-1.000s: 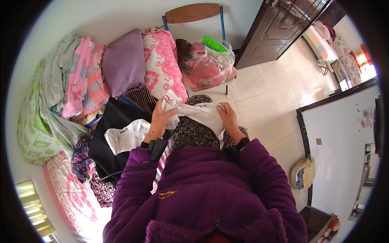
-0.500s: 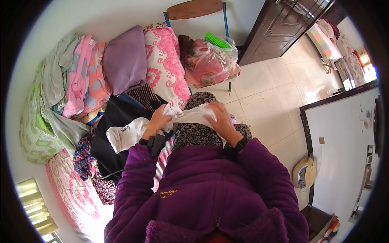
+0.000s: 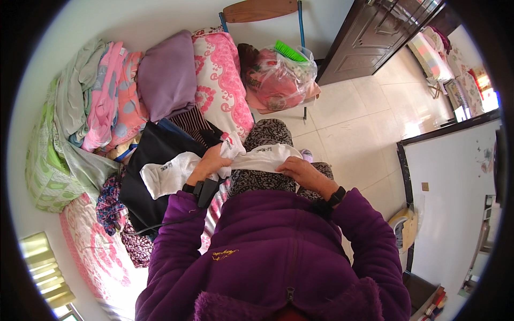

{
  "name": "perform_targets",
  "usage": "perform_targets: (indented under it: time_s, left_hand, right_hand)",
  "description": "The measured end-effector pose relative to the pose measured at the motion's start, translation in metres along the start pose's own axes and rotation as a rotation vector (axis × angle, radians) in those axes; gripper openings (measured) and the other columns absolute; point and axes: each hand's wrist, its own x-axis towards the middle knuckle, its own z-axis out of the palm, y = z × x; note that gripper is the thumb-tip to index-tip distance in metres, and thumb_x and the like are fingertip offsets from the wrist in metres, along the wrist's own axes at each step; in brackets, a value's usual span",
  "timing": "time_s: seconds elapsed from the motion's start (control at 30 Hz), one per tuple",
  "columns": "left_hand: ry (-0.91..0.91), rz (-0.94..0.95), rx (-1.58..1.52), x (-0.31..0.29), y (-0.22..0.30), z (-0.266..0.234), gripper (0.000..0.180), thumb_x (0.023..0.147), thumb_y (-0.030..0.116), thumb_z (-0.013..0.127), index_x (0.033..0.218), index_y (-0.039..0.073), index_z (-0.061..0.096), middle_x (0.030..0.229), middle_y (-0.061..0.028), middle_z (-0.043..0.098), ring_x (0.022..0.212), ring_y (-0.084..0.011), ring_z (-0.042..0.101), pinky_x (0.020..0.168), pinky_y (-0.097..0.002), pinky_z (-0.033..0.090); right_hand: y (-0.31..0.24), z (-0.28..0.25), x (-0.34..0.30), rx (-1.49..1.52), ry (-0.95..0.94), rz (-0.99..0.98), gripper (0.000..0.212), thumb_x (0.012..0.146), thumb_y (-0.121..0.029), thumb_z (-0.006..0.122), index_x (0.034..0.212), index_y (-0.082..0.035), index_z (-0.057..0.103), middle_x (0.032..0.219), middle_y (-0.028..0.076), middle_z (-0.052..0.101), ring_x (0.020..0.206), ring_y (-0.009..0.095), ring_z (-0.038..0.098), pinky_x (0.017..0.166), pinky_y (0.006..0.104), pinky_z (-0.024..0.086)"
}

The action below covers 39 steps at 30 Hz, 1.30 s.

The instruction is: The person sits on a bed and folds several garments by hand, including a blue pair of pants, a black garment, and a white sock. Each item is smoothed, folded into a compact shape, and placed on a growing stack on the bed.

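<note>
a seated person in a purple fleece jacket (image 3: pixel 257 241) works with a white sock (image 3: pixel 262 156) stretched flat across the lap, over black-and-beige patterned trousers (image 3: pixel 267 136). the left hand (image 3: pixel 213 162) grasps the sock's bunched left part; the right hand (image 3: pixel 306 175) touches its lower right edge with bent fingers, and whether it grips cannot be told. to the left, a second white sock (image 3: pixel 166 175), partly hidden by the left hand, lies on black cloth (image 3: pixel 140 192). beyond sits a folded mauve cloth (image 3: pixel 167 77), beside pink-and-white floral bedding (image 3: pixel 219 85).
</note>
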Motion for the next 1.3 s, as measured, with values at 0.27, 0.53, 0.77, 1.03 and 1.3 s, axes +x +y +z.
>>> perform_targets:
  time_s: [0.27, 0.53, 0.77, 1.03, 1.3]
  left_hand:
    - [-0.035, -0.04, -0.034, -0.002, 0.006, -0.002, 0.042, 0.077, 0.02, 0.065, 0.115, 0.003, 0.065, 0.097, -0.0115, 0.071, 0.087, -0.025, 0.067, 0.082, -0.0359, 0.051]
    - [-0.046, -0.16, -0.056, 0.006, 0.011, 0.018, 0.067, 0.071, 0.037, 0.083, 0.125, 0.006, 0.061, 0.109, -0.0126, 0.07, 0.101, -0.0247, 0.066, 0.09, -0.0337, 0.049]
    - [-0.075, -0.012, -0.025, 0.004, -0.004, 0.017, 0.08, 0.061, 0.022, 0.087, 0.131, 0.004, 0.054, 0.117, -0.0137, 0.067, 0.106, -0.0267, 0.065, 0.093, -0.0352, 0.048]
    - [-0.016, 0.027, -0.117, 0.002, -0.004, -0.002, 0.072, 0.063, 0.012, 0.077, 0.13, 0.003, 0.054, 0.11, -0.0121, 0.067, 0.102, -0.0238, 0.064, 0.092, -0.0337, 0.048]
    - [0.006, 0.031, -0.083, -0.001, -0.004, -0.016, 0.061, 0.067, 0.01, 0.074, 0.125, 0.001, 0.056, 0.105, -0.0091, 0.067, 0.093, -0.0198, 0.063, 0.086, -0.0333, 0.051]
  right_hand:
    - [-0.007, -0.01, 0.025, -0.085, 0.027, -0.12, 0.014, 0.091, -0.016, 0.061, 0.099, -0.006, 0.067, 0.097, 0.011, 0.063, 0.095, 0.03, 0.061, 0.085, 0.0409, 0.049]
    - [-0.007, 0.037, 0.103, -0.294, 0.224, 0.21, 0.022, 0.088, -0.023, 0.065, 0.099, -0.005, 0.068, 0.107, 0.012, 0.061, 0.097, 0.032, 0.063, 0.085, 0.0428, 0.05]
    - [-0.006, 0.032, 0.113, -0.39, 0.067, 0.278, 0.017, 0.09, -0.025, 0.062, 0.097, -0.01, 0.064, 0.102, 0.01, 0.06, 0.093, 0.034, 0.064, 0.079, 0.0451, 0.051]
    - [-0.007, 0.049, 0.115, -0.403, 0.351, 0.237, 0.014, 0.091, -0.022, 0.061, 0.097, -0.009, 0.06, 0.103, 0.009, 0.059, 0.093, 0.033, 0.062, 0.081, 0.0468, 0.049]
    - [0.0, 0.058, 0.095, -0.398, 0.038, -0.261, 0.016, 0.09, -0.02, 0.061, 0.101, -0.012, 0.068, 0.107, 0.005, 0.061, 0.108, 0.027, 0.054, 0.092, 0.039, 0.046]
